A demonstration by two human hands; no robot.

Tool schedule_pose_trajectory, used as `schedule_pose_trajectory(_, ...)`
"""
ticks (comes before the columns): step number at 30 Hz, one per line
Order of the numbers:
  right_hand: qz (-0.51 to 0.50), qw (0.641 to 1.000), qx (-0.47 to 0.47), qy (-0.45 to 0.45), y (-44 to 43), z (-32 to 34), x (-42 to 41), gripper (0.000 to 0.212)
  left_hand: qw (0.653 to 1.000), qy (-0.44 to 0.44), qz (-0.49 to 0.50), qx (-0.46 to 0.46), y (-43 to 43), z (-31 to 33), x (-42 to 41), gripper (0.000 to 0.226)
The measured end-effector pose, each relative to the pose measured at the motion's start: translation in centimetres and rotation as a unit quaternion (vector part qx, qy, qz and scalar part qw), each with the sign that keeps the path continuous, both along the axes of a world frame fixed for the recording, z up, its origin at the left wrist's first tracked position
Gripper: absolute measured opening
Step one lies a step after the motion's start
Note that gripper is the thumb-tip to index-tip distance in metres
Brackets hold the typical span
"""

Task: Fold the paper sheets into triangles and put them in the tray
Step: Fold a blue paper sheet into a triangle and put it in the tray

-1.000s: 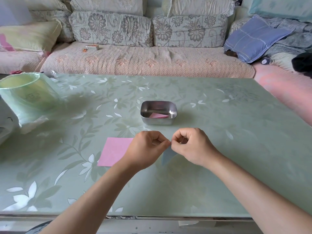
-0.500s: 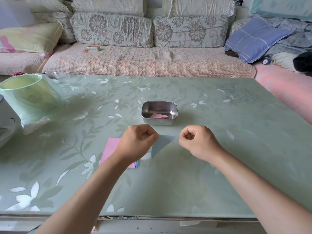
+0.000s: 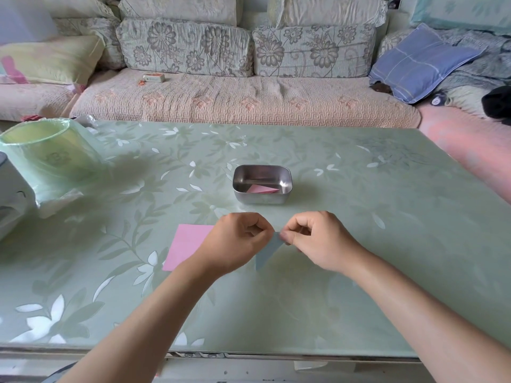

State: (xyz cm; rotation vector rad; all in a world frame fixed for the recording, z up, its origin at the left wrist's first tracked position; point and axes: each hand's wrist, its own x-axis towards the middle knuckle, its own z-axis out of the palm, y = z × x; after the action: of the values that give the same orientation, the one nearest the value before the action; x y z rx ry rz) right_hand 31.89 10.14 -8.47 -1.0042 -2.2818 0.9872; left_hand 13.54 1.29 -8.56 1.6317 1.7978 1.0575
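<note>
A steel tray (image 3: 261, 198) sits on the green flower-patterned tabletop (image 3: 373, 239), and everything else is placed here from it. Inside the tray, towards its near right side, lies one pink folded triangle (image 3: 262, 189). Just in front of the tray, on the person's side, both hands meet above the tabletop. The left hand (image 3: 237, 241) has its fingers curled in, with thumb and forefinger closed on the top edge of a blue paper (image 3: 266, 254). The right hand (image 3: 318, 239) pinches the same top edge between thumb and forefinger, with its other fingers curled. The blue paper hangs down from the two pinches in a narrow triangular shape with its point towards the person; whether its lower tip touches the tabletop cannot be told. In front of the tray and to its left, a flat pink sheet (image 3: 188, 246) lies on the tabletop, its right part hidden behind the left hand and wrist. Far to the tray's left stands a bin lined with a pale green bag (image 3: 52, 158), and beside that is a white appliance (image 3: 11, 194) at the frame's edge. Beyond the tray runs a sofa (image 3: 235, 100) with floral cushions. A small box (image 3: 154, 77) lies on its seat and a blue pillow (image 3: 420, 62) rests at its right end.
</note>
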Motion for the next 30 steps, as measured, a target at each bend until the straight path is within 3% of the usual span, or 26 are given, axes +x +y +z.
schedule_pose_trajectory(4, 0.018, 1.0, 0.008, -0.005, -0.5, 0.2, -0.4, 0.026, 0.999, 0.049, -0.015, 0.006, -0.2, 0.1, 0.1, 0.017)
schedule_pose_trajectory(9, 0.026, 1.0, -0.009, -0.009, -0.4, 0.5, -0.3, 0.025, 0.998, 0.031, -0.051, -0.001, -0.2, 0.8, -0.5, 0.015)
schedule_pose_trajectory(19, -0.023, 0.999, -0.037, -0.008, 0.3, 0.9, -0.1, 0.022, 0.995, 0.002, -0.017, -0.097, -0.3, 1.8, -3.7, 0.02)
schedule_pose_trajectory(24, -0.051, 0.997, -0.051, 0.013, 0.7, 0.5, 0.2, 0.022, 0.99, -0.124, 0.044, -0.047, -0.2, 1.2, -3.6, 0.016)
schedule_pose_trajectory(30, -0.075, 0.991, -0.081, 0.075, 0.3, 0.3, -0.6, 0.02, 0.957, -0.27, 0.098, -0.027, 0.6, 0.2, -0.2, 0.014)
